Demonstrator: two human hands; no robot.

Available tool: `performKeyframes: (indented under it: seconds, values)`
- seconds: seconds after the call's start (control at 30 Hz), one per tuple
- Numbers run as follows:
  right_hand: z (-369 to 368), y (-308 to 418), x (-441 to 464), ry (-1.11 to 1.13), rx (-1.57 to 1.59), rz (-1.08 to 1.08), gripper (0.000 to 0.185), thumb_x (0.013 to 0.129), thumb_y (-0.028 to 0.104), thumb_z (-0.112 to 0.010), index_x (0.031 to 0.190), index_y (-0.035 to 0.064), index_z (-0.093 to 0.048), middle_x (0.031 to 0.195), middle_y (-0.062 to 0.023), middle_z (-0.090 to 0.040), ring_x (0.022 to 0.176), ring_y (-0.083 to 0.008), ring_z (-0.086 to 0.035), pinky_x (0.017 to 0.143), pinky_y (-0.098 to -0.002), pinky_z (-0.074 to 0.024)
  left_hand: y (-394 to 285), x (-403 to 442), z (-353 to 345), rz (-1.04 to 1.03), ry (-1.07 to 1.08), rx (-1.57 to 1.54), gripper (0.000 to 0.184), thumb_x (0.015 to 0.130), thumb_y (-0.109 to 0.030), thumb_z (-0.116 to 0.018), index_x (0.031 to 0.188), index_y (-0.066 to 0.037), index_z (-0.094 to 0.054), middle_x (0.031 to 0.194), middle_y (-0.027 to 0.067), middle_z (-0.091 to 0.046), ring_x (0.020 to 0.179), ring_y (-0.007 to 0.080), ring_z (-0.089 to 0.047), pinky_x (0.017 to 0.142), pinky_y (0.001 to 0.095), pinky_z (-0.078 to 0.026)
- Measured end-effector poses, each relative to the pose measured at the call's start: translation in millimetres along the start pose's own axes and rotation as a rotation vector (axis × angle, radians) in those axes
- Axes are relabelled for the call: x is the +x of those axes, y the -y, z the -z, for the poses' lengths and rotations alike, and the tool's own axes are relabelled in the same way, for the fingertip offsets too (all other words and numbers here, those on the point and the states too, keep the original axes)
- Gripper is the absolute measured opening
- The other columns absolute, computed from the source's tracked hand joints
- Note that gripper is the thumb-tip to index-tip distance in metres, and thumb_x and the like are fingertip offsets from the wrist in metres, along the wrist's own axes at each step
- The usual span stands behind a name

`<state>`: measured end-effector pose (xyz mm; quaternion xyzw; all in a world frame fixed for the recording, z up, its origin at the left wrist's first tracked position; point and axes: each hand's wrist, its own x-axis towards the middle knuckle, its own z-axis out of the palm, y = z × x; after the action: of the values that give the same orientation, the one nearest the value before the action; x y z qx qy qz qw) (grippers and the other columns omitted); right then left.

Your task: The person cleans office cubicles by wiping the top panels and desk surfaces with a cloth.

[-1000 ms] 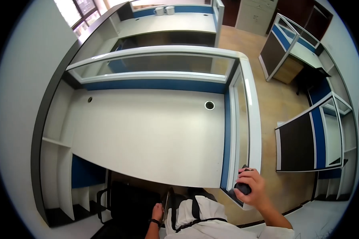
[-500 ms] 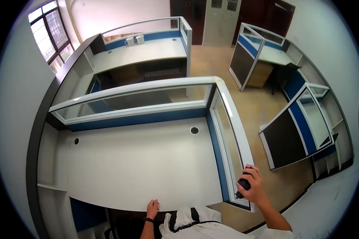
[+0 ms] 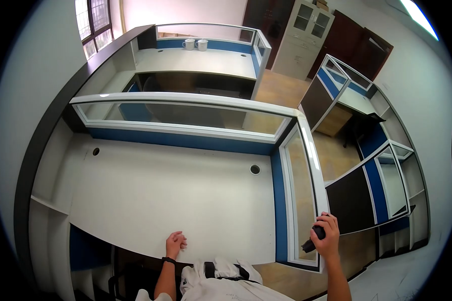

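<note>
Black, rounded handheld object [image 3: 318,232]: beside the white-framed glass partition [image 3: 319,193]; we judge it light, stiff, perhaps slightly slippery.
White, smooth tabletop [image 3: 176,200]: near our left hand [image 3: 175,244], fingers loosely half-curled, nothing visibly held.
Right hand [image 3: 328,242]: fingers closed around the object.
Bulky part: our best hold.
Narrow end [image 3: 308,246]: tilted down; probably poorer grip; fragility, we cannot tell.

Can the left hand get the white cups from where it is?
Probably not: the left hand is over the near desk, the cups are on the far desk, and a divider stands between.
</note>
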<state>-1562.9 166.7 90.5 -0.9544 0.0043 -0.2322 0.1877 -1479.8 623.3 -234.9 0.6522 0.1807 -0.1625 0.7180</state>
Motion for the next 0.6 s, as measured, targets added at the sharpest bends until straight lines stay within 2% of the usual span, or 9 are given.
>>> performKeyframes:
  seconds: [0.27, 0.47, 0.53, 0.57, 0.6]
  values:
    - [-1, 1, 3, -0.031, -0.029, 0.014, 0.019, 0.068, 0.008, -0.070, 0.084, 0.0042, -0.062, 0.095, -0.0120, -0.060, 0.104, -0.0339, -0.056, 0.089, -0.0423, -0.0462, -9, 22, 2, -0.002, 0.007, -0.066, 0.023, 0.098, -0.021, -0.050, 0.113, -0.004, -0.053, 0.081, 0.0081, -0.064, 0.060, 0.0122, -0.060, 0.050, 0.0227, -0.048]
    - [-3, 2, 4, -0.041, -0.126, 0.046, 0.019, 0.067, 0.009, -0.070, 0.084, 0.0056, -0.062, 0.093, -0.0093, -0.060, 0.102, -0.0321, -0.057, 0.087, -0.0409, -0.0478, -14, 18, -6, -0.036, -0.014, -0.018, 0.025, 0.099, -0.019, -0.047, 0.116, -0.003, -0.057, 0.085, 0.0040, -0.063, 0.063, 0.0101, -0.060, 0.052, 0.0206, -0.044]
    - [-4, 1, 4, -0.045, -0.126, 0.048, 0.018, 0.067, 0.010, -0.071, 0.083, 0.0061, -0.062, 0.093, -0.0085, -0.061, 0.101, -0.0317, -0.058, 0.086, -0.0409, -0.0483, -7, 18, -4, -0.088, -0.014, -0.023, 0.028, 0.100, -0.020, -0.045, 0.117, -0.004, -0.059, 0.081, 0.0013, -0.060, 0.061, 0.0087, -0.057, 0.051, 0.0202, -0.043]
    - [-4, 1, 4, -0.049, -0.126, 0.049, 0.018, 0.068, 0.011, -0.071, 0.083, 0.0063, -0.062, 0.093, -0.0088, -0.061, 0.100, -0.0316, -0.058, 0.086, -0.0410, -0.0484, -7, 18, -5, -0.080, -0.011, -0.046, 0.028, 0.101, -0.022, -0.043, 0.115, -0.004, -0.058, 0.073, -0.0016, -0.051, 0.056, 0.0071, -0.050, 0.048, 0.0206, -0.040]
    - [-4, 1, 4, -0.049, -0.130, 0.053, 0.018, 0.068, 0.011, -0.071, 0.083, 0.0063, -0.062, 0.093, -0.0088, -0.061, 0.100, -0.0316, -0.058, 0.086, -0.0410, -0.0484, -6, 19, -5, -0.081, -0.011, -0.051, 0.028, 0.101, -0.022, -0.043, 0.115, -0.004, -0.058, 0.073, -0.0016, -0.051, 0.056, 0.0071, -0.050, 0.048, 0.0206, -0.040]
